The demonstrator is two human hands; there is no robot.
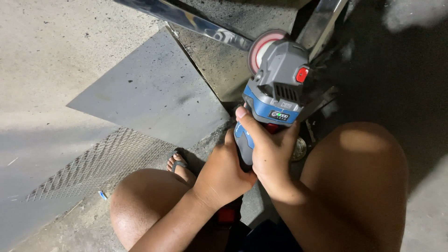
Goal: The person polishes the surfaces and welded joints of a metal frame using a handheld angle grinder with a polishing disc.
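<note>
Left hand [223, 173]: fingers wrapped shut around grinder's lower grip.
Right hand [268, 148]: clasped on angle grinder [275, 88], thumb up the body.
Disc [259, 49]: against shiny metal bar [196, 21]; best kept light, steady, two-handed.

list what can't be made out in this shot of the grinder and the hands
Head view only:
- Grinder disc: mostly hidden behind the tool's head, so contact with the shiny metal bar is unclear.
- Grip: covered by the left hand and right hand.
- Round metal object: hidden partly by the right hand.
</note>
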